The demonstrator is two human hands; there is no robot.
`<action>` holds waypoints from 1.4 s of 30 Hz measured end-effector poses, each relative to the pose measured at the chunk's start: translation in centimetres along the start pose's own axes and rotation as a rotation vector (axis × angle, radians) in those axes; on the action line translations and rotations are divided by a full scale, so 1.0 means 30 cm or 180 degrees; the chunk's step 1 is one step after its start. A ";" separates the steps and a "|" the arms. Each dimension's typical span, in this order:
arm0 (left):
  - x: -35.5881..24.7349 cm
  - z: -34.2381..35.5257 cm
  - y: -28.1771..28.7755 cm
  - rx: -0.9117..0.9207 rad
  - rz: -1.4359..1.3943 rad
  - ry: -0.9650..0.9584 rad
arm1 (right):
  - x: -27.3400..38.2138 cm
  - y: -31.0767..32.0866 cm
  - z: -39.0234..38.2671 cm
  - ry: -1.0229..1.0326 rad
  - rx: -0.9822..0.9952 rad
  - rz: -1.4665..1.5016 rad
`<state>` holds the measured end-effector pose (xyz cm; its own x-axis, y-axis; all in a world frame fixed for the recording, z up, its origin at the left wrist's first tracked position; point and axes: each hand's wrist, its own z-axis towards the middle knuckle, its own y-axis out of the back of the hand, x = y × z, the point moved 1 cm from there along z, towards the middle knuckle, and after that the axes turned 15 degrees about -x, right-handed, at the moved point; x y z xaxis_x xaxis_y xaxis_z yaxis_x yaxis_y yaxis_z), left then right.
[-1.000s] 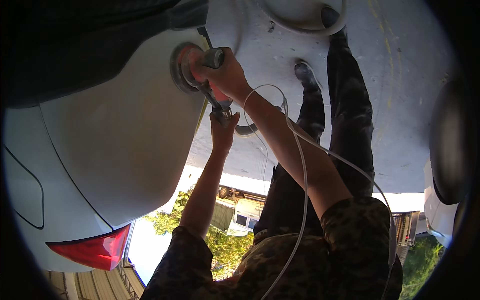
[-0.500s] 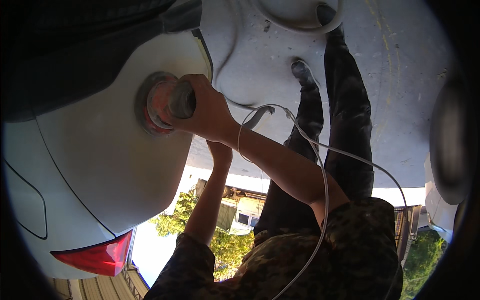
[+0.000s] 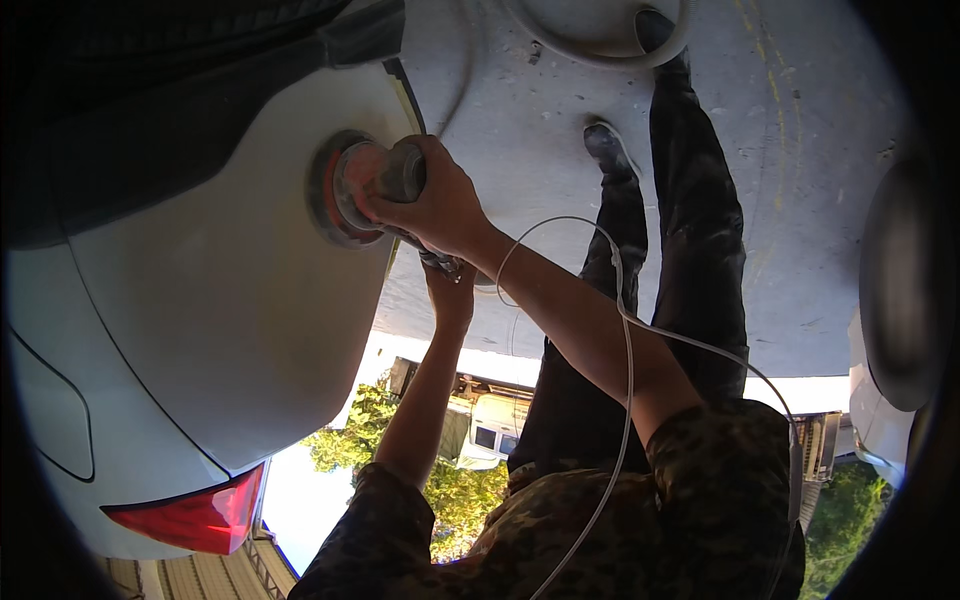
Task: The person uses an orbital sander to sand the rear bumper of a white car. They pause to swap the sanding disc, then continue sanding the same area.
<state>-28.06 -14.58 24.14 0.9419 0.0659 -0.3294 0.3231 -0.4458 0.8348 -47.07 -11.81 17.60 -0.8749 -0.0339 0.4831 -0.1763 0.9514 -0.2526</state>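
Observation:
A round red and grey sander [image 3: 362,178] rests with its disc pad against the white rear panel of a car [image 3: 250,270]. My right hand [image 3: 445,195] is closed round the sander's body, thumb toward the panel. My left hand [image 3: 452,292] sits lower, behind my right wrist, wrapped about a dark end of the sander; most of its fingers are hidden. A thin pale cable [image 3: 628,330] loops across my right forearm and down over my camouflage-patterned shirt.
A red tail light [image 3: 200,512] is on the car at lower left, and dark trim [image 3: 200,130] runs above the panel. A thick hose [image 3: 600,58] curls on the grey floor [image 3: 790,230] beside my feet. A dark wheel [image 3: 897,280] shows at the right.
Both hands have moved the sander to the right and slightly up across the panel, closer to its edge. The cable loop over my forearm has shifted.

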 end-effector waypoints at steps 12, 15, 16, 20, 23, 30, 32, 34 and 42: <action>-0.011 0.051 -0.001 0.0515 0.0807 0.0209 | -0.044 0.014 0.180 -0.0651 -0.0343 -0.0009; 0.031 0.026 0.027 0.0460 0.0171 -0.0194 | 0.021 -0.001 0.054 0.0077 -0.0015 -0.0082; 0.044 0.020 0.035 0.0425 -0.0024 -0.0276 | 0.055 -0.011 0.001 0.0272 0.0083 -0.0068; 0.061 0.028 0.055 0.0326 0.0350 -0.0485 | 0.133 -0.040 -0.094 0.0592 0.0265 -0.0230; 0.025 0.044 0.030 0.0298 0.0568 -0.0622 | 0.103 -0.032 -0.008 0.0548 -0.0052 -0.0103; -0.071 0.047 -0.034 0.0437 0.0640 0.0251 | 0.017 0.005 0.218 -0.0320 -0.0195 0.0023; -0.076 0.011 -0.025 0.0301 0.0345 -0.0007 | 0.048 -0.003 0.111 0.0195 -0.0152 -0.0175; -0.065 -0.027 -0.015 0.0022 0.0233 -0.0447 | 0.099 -0.035 -0.063 0.0833 -0.0157 -0.0022; 0.050 -0.074 0.091 0.0223 0.0597 -0.0496 | 0.111 -0.022 -0.231 0.0808 0.0394 -0.0148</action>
<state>-25.57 -13.71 26.92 0.9575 -0.1598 -0.2402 0.1318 -0.4983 0.8569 -46.74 -10.43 25.17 -0.7263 0.0160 0.6871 -0.2810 0.9054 -0.3181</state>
